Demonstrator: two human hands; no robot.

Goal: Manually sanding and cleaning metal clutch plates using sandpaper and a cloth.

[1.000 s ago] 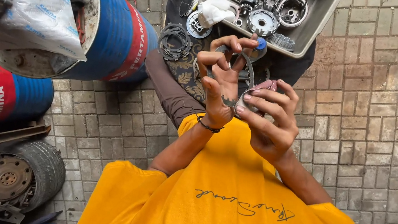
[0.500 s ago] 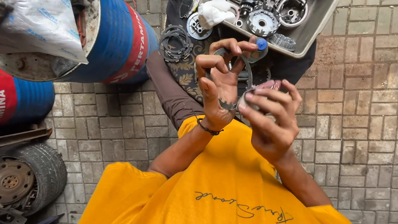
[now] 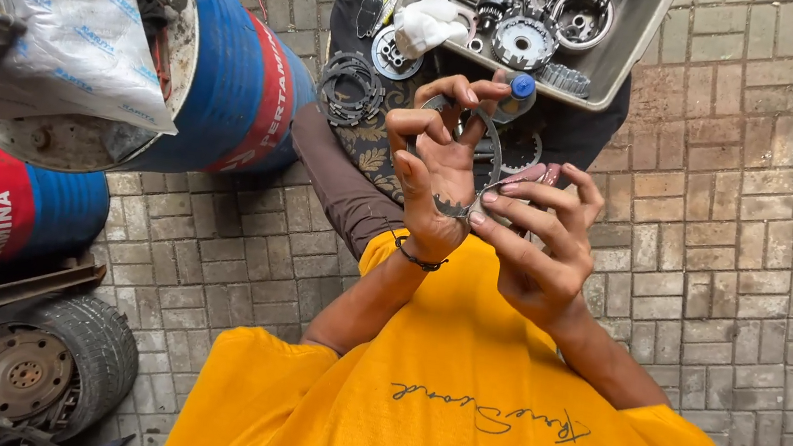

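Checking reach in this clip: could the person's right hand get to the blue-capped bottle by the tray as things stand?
Probably yes. The blue-capped bottle lies just beyond the right hand with nothing between them, but that hand's fingertips are on the toothed metal ring gripped by the left hand, so it must let go first.

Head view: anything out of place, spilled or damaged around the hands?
Nothing stands out. Both hands, left and right, hold a toothed metal ring. Parts sit inside the grey tray; more rings lie stacked on the dark cloth.
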